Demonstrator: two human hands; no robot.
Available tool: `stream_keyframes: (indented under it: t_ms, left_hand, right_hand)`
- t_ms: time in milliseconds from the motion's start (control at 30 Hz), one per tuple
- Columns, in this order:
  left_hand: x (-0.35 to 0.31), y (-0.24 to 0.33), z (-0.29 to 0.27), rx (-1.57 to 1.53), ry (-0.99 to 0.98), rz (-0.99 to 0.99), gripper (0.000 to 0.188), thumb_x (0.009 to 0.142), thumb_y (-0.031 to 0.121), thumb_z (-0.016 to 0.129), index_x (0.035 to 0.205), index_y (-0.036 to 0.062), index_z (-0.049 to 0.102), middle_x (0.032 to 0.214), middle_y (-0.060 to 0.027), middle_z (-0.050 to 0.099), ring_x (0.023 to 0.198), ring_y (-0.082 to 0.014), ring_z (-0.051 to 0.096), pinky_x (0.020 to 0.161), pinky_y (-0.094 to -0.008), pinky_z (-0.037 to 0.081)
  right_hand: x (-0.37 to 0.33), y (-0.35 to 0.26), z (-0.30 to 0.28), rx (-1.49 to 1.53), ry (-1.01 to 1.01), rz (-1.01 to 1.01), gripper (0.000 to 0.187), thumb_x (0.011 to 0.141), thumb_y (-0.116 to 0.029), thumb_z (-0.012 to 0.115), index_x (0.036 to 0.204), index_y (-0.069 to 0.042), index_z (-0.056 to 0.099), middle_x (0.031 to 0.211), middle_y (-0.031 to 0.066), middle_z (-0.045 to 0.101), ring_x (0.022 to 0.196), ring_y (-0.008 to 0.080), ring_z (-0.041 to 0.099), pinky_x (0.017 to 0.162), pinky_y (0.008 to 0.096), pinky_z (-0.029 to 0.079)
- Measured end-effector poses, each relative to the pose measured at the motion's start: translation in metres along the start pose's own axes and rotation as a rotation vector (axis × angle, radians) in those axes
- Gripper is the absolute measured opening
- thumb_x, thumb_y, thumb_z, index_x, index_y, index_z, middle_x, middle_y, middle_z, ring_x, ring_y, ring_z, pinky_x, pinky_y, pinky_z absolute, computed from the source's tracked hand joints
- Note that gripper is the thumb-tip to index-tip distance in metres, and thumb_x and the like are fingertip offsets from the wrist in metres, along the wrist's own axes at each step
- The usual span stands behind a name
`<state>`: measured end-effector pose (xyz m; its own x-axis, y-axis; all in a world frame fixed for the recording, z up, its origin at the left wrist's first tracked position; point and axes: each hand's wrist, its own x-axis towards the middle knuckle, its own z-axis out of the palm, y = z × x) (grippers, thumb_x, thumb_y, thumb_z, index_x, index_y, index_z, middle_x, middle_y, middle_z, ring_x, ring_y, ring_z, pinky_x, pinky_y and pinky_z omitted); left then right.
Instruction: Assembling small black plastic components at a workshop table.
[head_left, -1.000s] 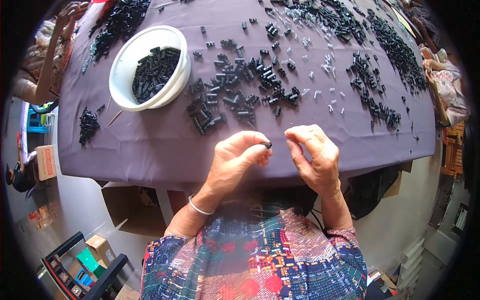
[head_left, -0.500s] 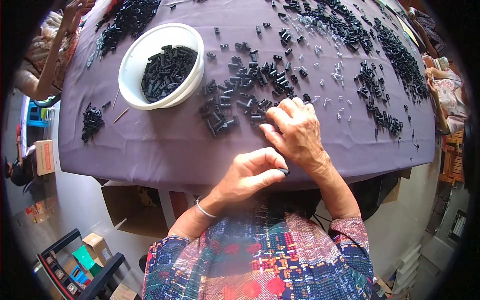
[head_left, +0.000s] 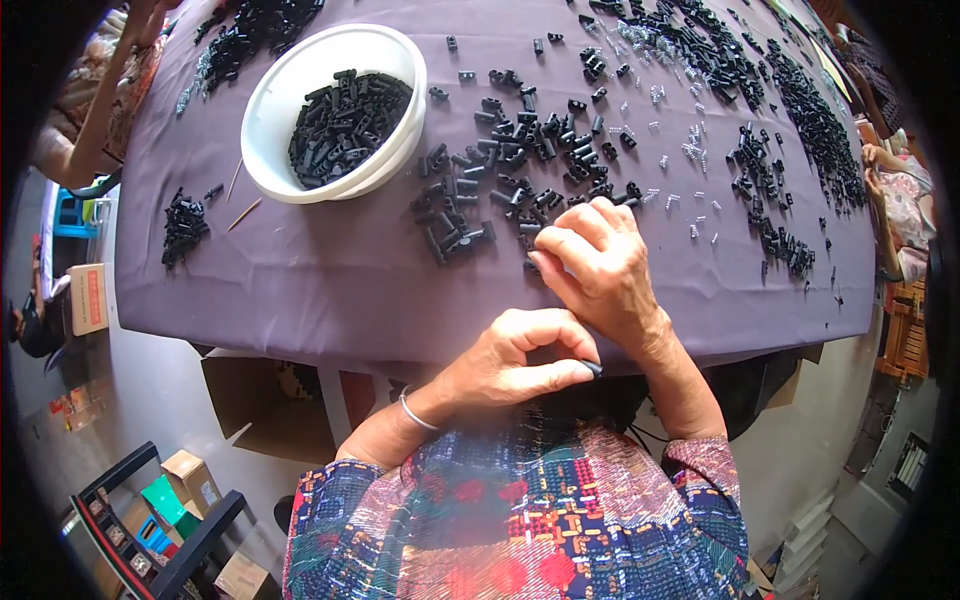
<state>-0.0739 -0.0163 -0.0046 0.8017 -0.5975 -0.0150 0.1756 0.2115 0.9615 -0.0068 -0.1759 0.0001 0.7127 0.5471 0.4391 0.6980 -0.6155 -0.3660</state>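
Observation:
Near the table's front edge, my left hand (head_left: 515,358) pinches a small black plastic piece (head_left: 594,369) between thumb and forefinger. Only the end of that piece shows past the fingertips. My right hand (head_left: 608,268) is just beyond it, at the near edge of a loose pile of black plastic parts (head_left: 530,150). Its fingers are curled toward the thumb, and whatever is between them is hidden. Many of the parts look like short tubes, some with side lugs. Small silvery springs (head_left: 672,200) lie scattered right of the pile.
A white bowl (head_left: 262,150) holding many black parts stands left of the pile. A thin wooden stick (head_left: 244,214) and a small black heap (head_left: 184,228) lie left of it. More black parts (head_left: 815,125) cover the far right. Other people sit at both sides of the table.
The view has shifted slightly. My left hand still pinches the black piece, now a little lower and farther right in the picture. My right hand stays by the pile with curled fingers.

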Motion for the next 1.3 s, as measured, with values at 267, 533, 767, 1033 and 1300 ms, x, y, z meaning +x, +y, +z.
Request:
stream_keyframes:
  t_ms: [267, 533, 767, 1033, 1300]
  left_hand:
    - [0.001, 0.000, 0.000, 0.086, -0.075, 0.065, 0.015, 0.084, 0.011, 0.071, 0.092, -0.0001, 0.067, 0.087, -0.0080, 0.067, 0.082, -0.0174, 0.063, 0.076, -0.0299, 0.049]
    - [0.004, 0.000, 0.001, 0.049, -0.028, 0.030, 0.010, 0.081, 0.002, 0.071, 0.090, -0.0006, 0.066, 0.086, -0.0084, 0.066, 0.081, -0.0181, 0.064, 0.075, -0.0298, 0.050]
    - [0.002, -0.007, 0.002, -0.191, 0.272, -0.055, 0.013, 0.088, 0.000, 0.065, 0.101, -0.0022, 0.065, 0.093, -0.0029, 0.064, 0.086, -0.0088, 0.060, 0.077, -0.0232, 0.049]
    - [0.015, -0.017, 0.011, -0.308, 0.466, -0.010, 0.015, 0.091, 0.005, 0.064, 0.105, -0.0019, 0.064, 0.087, -0.0057, 0.067, 0.079, -0.0112, 0.062, 0.074, -0.0249, 0.051]
    - [0.015, -0.016, 0.020, -0.235, 0.552, -0.018, 0.017, 0.092, 0.007, 0.065, 0.106, -0.0022, 0.064, 0.089, -0.0053, 0.067, 0.080, -0.0103, 0.062, 0.074, -0.0243, 0.052]
  right_hand:
    - [0.019, -0.004, 0.011, -0.264, -0.190, -0.044, 0.017, 0.069, -0.019, 0.073, 0.079, -0.011, 0.062, 0.081, 0.0021, 0.054, 0.083, 0.0218, 0.054, 0.076, 0.0383, 0.039]
    - [-0.003, 0.016, -0.015, 0.092, 0.067, 0.091, 0.022, 0.068, 0.004, 0.070, 0.087, -0.004, 0.063, 0.085, 0.0066, 0.061, 0.075, 0.0232, 0.062, 0.067, 0.0345, 0.050]
    - [-0.027, 0.012, -0.018, 0.472, 0.137, 0.335, 0.023, 0.072, 0.010, 0.066, 0.092, -0.001, 0.064, 0.079, 0.0065, 0.062, 0.070, 0.0129, 0.061, 0.067, 0.0248, 0.050]
    - [-0.039, 0.015, -0.021, 0.695, 0.210, 0.472, 0.017, 0.078, 0.008, 0.068, 0.092, -0.001, 0.067, 0.087, 0.0053, 0.066, 0.076, 0.0119, 0.061, 0.068, 0.0258, 0.050]
    - [-0.051, -0.017, -0.029, 1.034, 0.329, 0.702, 0.017, 0.077, 0.007, 0.071, 0.092, -0.001, 0.069, 0.090, 0.0062, 0.066, 0.084, 0.0144, 0.063, 0.076, 0.0254, 0.049]
